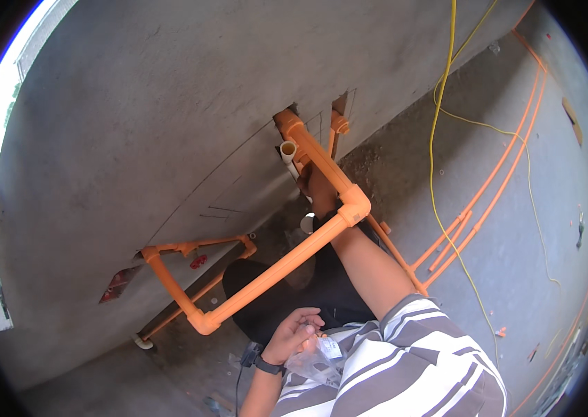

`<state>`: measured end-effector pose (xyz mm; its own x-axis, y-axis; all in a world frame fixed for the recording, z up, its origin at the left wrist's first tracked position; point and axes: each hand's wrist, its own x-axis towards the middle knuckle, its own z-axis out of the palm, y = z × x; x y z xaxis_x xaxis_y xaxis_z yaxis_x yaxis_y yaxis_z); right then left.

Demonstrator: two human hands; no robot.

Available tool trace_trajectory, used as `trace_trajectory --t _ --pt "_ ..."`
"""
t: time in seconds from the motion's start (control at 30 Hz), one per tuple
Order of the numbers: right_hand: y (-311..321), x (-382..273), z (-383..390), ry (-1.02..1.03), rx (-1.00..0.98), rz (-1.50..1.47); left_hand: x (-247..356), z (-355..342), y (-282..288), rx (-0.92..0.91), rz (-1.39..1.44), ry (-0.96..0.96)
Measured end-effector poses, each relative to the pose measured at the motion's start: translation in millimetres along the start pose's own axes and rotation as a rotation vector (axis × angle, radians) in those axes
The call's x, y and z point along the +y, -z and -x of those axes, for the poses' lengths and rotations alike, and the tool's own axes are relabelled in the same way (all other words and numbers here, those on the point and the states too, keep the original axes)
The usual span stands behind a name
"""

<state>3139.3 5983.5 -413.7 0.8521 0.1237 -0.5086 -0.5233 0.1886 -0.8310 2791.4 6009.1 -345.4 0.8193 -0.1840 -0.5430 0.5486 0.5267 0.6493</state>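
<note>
My left hand (287, 342) is at my lap with its fingers curled in a pinch on a clear plastic bag (312, 364) that bears a white label. My right arm reaches under a bent orange pipe (280, 271) that stands out from the wall. My right hand (316, 186) is closed around a narrow white pipe (288, 153) with an open upper end, close to the wall. The orange pipe covers part of that hand, and some of its fingers are hidden. Behind it, a capped orange fitting (340, 125) sits near a wall cutout.
The orange pipework runs back to the wall at lower left, near a red valve handle (199, 262). Thin orange pipes (495, 184) lie along the floor at right. A yellow cable (432, 153) hangs across them. Pencil lines mark the grey wall (134, 139).
</note>
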Motion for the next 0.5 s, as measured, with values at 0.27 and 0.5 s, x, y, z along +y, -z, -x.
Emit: trace_trajectory --t 0.27,0.5 --pt "-0.5 1.6 20.4 0.653 0.227 0.450 -2.9 1.0 0.9 -0.002 0.022 0.004" --pt "7.0 11.2 8.0 0.562 0.169 0.325 -3.5 1.7 0.8 0.000 0.039 0.019"
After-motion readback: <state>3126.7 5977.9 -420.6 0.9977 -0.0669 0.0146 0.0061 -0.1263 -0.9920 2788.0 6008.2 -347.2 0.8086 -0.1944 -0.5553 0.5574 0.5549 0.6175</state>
